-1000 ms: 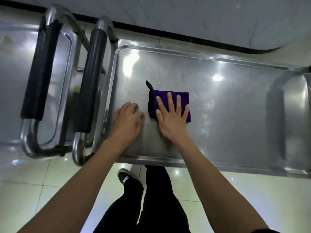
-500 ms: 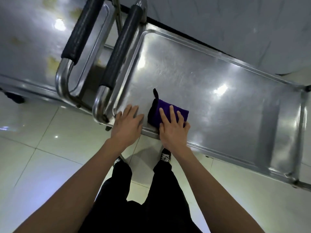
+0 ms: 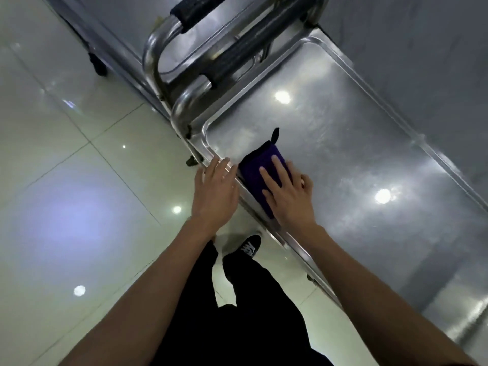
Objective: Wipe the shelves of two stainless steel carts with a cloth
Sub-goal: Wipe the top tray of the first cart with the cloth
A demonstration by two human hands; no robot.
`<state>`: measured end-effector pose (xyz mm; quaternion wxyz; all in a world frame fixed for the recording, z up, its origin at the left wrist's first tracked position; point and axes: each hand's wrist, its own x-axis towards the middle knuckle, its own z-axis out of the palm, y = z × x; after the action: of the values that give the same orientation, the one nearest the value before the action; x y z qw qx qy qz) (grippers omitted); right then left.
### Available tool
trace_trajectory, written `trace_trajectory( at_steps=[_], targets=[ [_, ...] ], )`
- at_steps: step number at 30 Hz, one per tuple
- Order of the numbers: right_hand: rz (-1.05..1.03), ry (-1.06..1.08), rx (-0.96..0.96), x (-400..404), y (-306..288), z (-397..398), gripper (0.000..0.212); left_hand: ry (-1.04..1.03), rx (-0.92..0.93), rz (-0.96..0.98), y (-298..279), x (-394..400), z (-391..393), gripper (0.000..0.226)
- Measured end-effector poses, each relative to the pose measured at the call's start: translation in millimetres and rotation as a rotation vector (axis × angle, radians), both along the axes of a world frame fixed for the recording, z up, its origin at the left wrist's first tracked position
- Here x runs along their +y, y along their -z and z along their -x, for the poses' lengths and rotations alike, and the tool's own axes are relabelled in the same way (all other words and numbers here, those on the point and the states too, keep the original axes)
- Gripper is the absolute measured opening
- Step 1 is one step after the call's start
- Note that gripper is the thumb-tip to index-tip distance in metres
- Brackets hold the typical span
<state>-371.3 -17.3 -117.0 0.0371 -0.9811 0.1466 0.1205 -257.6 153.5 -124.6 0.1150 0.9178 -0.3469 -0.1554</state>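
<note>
The near cart's top shelf [image 3: 343,143] is filling the right of the view, its steel dull and streaked under ceiling-light reflections, while the second cart [image 3: 200,40] is standing just beyond the two padded handles. Compared with a second ago, the cloth has been drawn from the shelf's middle back to the near rim, which suggests one wiping stroke is ending with most of the shelf still to cover. The left hand [image 3: 215,191] is resting spread on the rim. The right hand [image 3: 286,196] is pressing flat, fingers spread, on the folded purple cloth [image 3: 261,165], which is lying against the rim near the handle corner.
</note>
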Motion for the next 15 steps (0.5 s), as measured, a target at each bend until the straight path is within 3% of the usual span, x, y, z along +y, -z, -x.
trace_trajectory(
  at_steps=[7, 15],
  targets=[
    [0.031, -0.333, 0.012, -26.0, 20.1, -6.0, 0.056, -0.052, 0.017, 0.122, 17.8, 17.9, 30.5, 0.049],
    [-0.091, -0.4, -0.028, -20.3, 24.4, -41.6, 0.056, -0.225, -0.063, 0.26, 27.3, 15.4, 59.4, 0.038]
  ],
)
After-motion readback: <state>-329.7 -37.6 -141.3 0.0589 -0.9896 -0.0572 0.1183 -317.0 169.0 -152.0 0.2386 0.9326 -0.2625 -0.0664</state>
